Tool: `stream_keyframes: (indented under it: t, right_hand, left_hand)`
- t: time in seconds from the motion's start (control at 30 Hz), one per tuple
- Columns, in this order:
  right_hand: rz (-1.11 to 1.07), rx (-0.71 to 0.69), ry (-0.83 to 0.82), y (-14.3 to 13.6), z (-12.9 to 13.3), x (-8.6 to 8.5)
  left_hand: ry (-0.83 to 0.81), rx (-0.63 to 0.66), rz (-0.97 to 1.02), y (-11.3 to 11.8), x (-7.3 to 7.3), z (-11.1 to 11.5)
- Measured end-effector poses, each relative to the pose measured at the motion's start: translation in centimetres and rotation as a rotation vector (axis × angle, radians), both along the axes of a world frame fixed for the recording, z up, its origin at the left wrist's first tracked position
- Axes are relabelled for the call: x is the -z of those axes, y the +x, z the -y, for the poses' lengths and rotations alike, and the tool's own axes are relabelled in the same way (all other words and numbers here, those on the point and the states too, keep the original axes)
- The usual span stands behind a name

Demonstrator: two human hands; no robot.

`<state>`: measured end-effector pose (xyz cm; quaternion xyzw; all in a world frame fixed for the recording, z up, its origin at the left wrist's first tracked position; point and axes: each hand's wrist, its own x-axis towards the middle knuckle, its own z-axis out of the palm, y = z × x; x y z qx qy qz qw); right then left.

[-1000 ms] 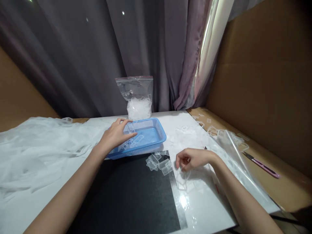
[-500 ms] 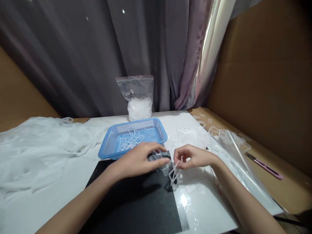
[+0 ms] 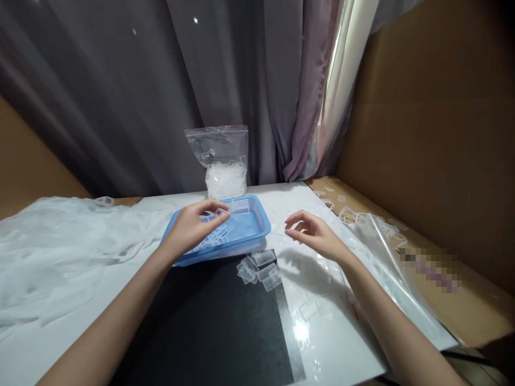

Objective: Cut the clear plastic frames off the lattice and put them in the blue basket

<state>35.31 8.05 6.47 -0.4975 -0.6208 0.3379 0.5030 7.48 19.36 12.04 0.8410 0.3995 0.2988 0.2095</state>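
My left hand [image 3: 195, 224] hovers over the left part of a blue plastic basket [image 3: 263, 230], thumb and fingers apart. Thin white rectangular frames [image 3: 219, 236] lie in the basket, partly covered by this hand. To the basket's right, my right hand [image 3: 311, 233] is raised above the white table, its fingers loosely curved and apart with nothing visible in them. A small heap of clear rectangular pieces [image 3: 259, 268] rests on the far right corner of a black mat [image 3: 217, 327], between the two hands and nearer to me.
Behind the basket stands a zip bag [image 3: 226, 179] of white pieces. A large pile of white, translucent material [image 3: 72, 252] covers the left side. Clear plastic sheeting [image 3: 390, 268] and scattered white scraps [image 3: 352, 215] lie on the right. Cardboard walls [image 3: 426, 134] flank the table.
The white frames that hung from my right hand are out of it, and that hand has risen away. My left hand has moved left and up from the clear pieces to the basket.
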Motion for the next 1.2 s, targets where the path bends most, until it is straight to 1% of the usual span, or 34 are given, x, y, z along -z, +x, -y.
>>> stream_keyframes:
  t: [0.07,0.1,0.17,0.23,0.33,0.4,0.47,0.53,0.63,0.73,0.8,0.87,0.93,1.0,1.1,1.17,1.2]
  right_hand:
    - [0.021,0.162,0.046,1.0,-0.6,0.5]
    - [0.026,0.231,0.064,1.5,-0.8,0.7]
    - [0.027,0.334,0.088,2.1,-1.3,1.2]
    - [0.027,0.395,0.1,2.5,-1.6,1.6]
    - [0.036,0.437,0.106,2.6,-1.9,2.0]
    - [0.049,0.449,0.106,2.7,-2.1,2.4]
    - [0.066,0.455,0.103,2.8,-2.3,2.8]
    - [0.09,0.46,0.101,3.0,-2.5,3.2]
    - [0.136,0.462,0.1,3.2,-2.7,3.5]
    - [0.199,0.449,0.097,3.4,-2.7,3.5]
    - [0.258,0.428,0.094,3.3,-2.6,3.4]
    - [0.34,0.384,0.091,3.0,-2.4,3.3]
    - [0.441,0.323,0.089,2.3,-2.2,3.5]
    - [0.54,0.276,0.082,1.3,-2.0,3.9]
    - [0.63,0.272,0.042,0.0,-2.3,4.8]
    - [0.646,0.292,0.009,-0.6,-2.7,5.3]
    - [0.642,0.303,-0.004,-0.9,-3.0,5.5]
  left_hand:
    - [0.095,-0.092,-0.013,-0.4,-0.3,-0.9]
    - [0.13,-0.105,-0.027,-0.2,-0.4,-1.1]
    - [0.18,-0.063,-0.07,1.2,-0.4,-1.3]
    - [0.208,0.048,-0.141,3.8,0.0,-1.6]
    - [0.174,0.224,-0.325,8.8,1.3,-2.9]
    - [0.119,0.297,-0.468,12.0,2.6,-4.1]
    - [0.064,0.338,-0.589,14.5,3.7,-5.2]
    - [0.023,0.36,-0.676,16.2,4.7,-6.1]
    - [-0.011,0.373,-0.76,17.4,5.6,-6.7]
    - [-0.005,0.37,-0.789,17.6,5.9,-6.4]
    - [0.02,0.354,-0.774,17.5,5.7,-5.9]
    - [0.059,0.325,-0.735,17.1,5.0,-5.3]
    - [0.114,0.28,-0.677,16.3,3.8,-4.6]
    - [0.18,0.212,-0.614,14.8,2.3,-4.2]
    - [0.257,0.089,-0.546,11.5,0.0,-3.7]
    - [0.274,0.016,-0.529,9.2,-1.0,-3.2]
    - [0.28,-0.008,-0.517,8.2,-1.3,-3.0]
